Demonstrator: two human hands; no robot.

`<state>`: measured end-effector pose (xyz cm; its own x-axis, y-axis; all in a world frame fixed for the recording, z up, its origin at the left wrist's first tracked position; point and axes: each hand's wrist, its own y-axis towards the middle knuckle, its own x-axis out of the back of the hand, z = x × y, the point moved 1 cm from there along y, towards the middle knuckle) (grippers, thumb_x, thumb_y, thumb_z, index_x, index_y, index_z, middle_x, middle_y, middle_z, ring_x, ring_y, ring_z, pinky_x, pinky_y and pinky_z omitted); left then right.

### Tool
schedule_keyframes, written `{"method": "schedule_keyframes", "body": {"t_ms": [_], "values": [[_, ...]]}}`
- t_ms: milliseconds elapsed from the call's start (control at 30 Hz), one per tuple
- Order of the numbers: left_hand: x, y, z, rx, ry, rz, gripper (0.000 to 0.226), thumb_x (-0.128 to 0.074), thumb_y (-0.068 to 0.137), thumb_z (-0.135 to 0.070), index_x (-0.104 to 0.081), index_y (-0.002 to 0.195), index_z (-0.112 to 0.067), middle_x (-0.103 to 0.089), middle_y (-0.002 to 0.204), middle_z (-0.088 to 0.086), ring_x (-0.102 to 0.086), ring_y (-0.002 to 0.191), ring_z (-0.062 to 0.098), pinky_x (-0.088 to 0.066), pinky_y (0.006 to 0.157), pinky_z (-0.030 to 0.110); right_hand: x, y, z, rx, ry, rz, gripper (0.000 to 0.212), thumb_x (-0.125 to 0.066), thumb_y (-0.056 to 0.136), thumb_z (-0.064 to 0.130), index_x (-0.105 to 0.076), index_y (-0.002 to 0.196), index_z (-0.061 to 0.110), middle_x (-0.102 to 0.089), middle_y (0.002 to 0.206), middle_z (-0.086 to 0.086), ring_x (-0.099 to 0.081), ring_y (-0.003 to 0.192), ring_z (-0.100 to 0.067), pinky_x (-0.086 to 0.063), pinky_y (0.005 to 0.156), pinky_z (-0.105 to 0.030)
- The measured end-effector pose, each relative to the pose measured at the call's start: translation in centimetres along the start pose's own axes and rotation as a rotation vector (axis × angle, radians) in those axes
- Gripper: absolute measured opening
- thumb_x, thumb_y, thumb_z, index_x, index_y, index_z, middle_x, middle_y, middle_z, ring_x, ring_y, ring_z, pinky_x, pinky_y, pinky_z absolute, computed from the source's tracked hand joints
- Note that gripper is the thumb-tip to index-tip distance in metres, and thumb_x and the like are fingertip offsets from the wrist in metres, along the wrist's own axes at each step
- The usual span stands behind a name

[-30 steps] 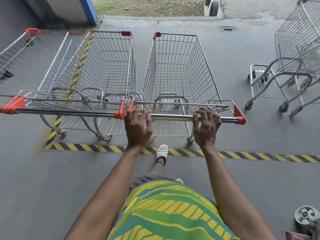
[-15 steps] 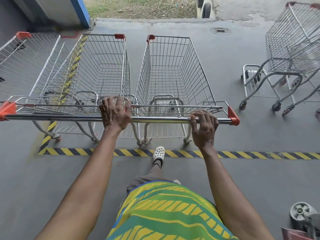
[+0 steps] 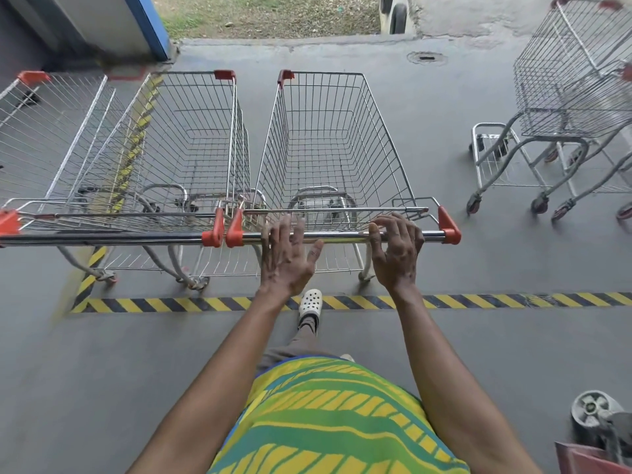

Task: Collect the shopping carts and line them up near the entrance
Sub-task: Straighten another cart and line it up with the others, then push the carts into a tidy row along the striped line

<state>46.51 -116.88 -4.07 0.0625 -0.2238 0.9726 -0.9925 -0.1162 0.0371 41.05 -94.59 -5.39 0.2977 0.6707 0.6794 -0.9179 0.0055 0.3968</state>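
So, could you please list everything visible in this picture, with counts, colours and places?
lined-up carts: three, silver with red corners, side by side ahead
loose carts: at least two, silver, right, apart from the row
hazard stripe: yellow-black, across the floor
drain cover: one, grey, far floor
fan: one, grey, bottom right
shoe: one, white, on the stripe
left hand: fingers loose on the rightmost cart's handle
right hand: fingers spread on the same handle

We find one head-worn view only, looking forward and steeply down, close above both hands (image 3: 342, 254); floor (image 3: 102, 371) beneath them, grass (image 3: 273, 15) far ahead.
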Motion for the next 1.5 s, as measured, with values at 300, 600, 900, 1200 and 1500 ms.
{"method": "schedule_keyframes", "body": {"t_ms": [300, 600, 900, 1200, 1500], "values": [[1.7, -0.2, -6.5, -0.130, -0.088, -0.113, 0.068, -0.030, 0.101, -0.063, -0.041, 0.152, -0.019, -0.036, 0.158, 0.010, -0.025, 0.149, 0.028, -0.008, 0.125, 0.050, 3.6, -0.4, -2.4, -0.040, 0.053, -0.125, 0.024, -0.052, 0.105, 0.036, -0.070, 0.106, 0.019, -0.070, 0.119, 0.003, -0.054, 0.128, -0.021, -0.032, 0.111, -0.043], [0.0, 1.3, -15.4, -0.328, -0.182, -0.054, 0.061, -0.037, 0.102, -0.057, -0.048, 0.147, -0.017, -0.040, 0.156, 0.008, -0.027, 0.149, 0.028, -0.012, 0.124, 0.048, 8.9, 0.0, -8.3, -0.177, -0.008, -0.358, 0.022, -0.054, 0.105, 0.030, -0.070, 0.105, 0.015, -0.071, 0.118, -0.001, -0.058, 0.127, -0.023, -0.032, 0.109, -0.040], [-3.6, 10.7, -26.5, -0.501, -0.351, -0.046, 0.060, -0.036, 0.102, -0.056, -0.052, 0.144, -0.016, -0.048, 0.150, 0.010, -0.035, 0.143, 0.032, -0.022, 0.120, 0.048, 15.2, 3.1, -18.5, -0.417, -0.126, -0.394, 0.026, -0.051, 0.102, 0.036, -0.069, 0.107, 0.019, -0.071, 0.118, 0.003, -0.057, 0.129, -0.021, -0.030, 0.110, -0.037], [-8.7, 20.7, -38.3, -0.595, -0.523, 0.149, 0.043, -0.038, 0.104, -0.045, -0.074, 0.119, -0.026, -0.068, 0.127, 0.000, -0.047, 0.132, 0.025, -0.025, 0.115, 0.042, 23.8, 10.7, -26.4, -0.703, -0.268, -0.367, 0.031, -0.049, 0.096, 0.052, -0.068, 0.104, 0.029, -0.069, 0.108, 0.009, -0.054, 0.109, -0.016, -0.030, 0.091, -0.033], [-11.0, 24.8, -45.3, -0.601, -0.675, 0.202, 0.040, -0.051, 0.097, -0.044, -0.081, 0.084, -0.021, -0.076, 0.083, -0.007, -0.061, 0.098, 0.023, -0.049, 0.087, 0.049, 25.5, 14.9, -30.9, -0.760, -0.271, -0.215, 0.015, -0.064, 0.092, 0.040, -0.072, 0.097, 0.029, -0.068, 0.121, 0.011, -0.055, 0.120, -0.017, -0.037, 0.095, -0.037]]}}
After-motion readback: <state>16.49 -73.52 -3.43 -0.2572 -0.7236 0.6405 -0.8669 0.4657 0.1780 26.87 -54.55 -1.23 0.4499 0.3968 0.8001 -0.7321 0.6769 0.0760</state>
